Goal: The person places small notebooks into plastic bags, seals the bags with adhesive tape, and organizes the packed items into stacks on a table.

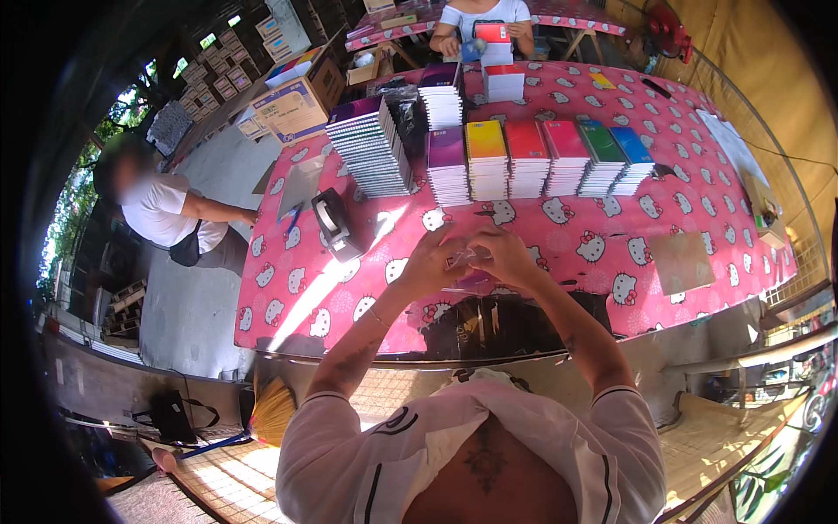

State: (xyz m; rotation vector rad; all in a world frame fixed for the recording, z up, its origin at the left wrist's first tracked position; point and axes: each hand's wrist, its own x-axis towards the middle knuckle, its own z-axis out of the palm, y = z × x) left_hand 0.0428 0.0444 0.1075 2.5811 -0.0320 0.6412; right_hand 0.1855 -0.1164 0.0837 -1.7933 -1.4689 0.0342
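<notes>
My left hand point(431, 265) and my right hand point(505, 257) meet over the near middle of the table, fingers closed on crinkled clear plastic point(466, 259). Under them shows part of a purple-covered notebook point(476, 281), mostly hidden by my hands. Just beyond stands a row of notebook stacks: purple point(448, 166), yellow point(487, 160), red point(528, 157), pink point(566, 157), green point(602, 159) and blue point(632, 161). A taller stack of spiral notebooks point(370, 147) rises at the row's left. Left of my hands sits a black tape dispenser point(335, 225).
A pink patterned cloth point(559, 236) covers the table. A blue pen point(294, 217) and a clear sheet point(301, 185) lie left, a brownish sheet point(683, 263) right. Across, a person point(484, 26) handles a red notebook; another point(175, 210) stands left, near a carton point(288, 109).
</notes>
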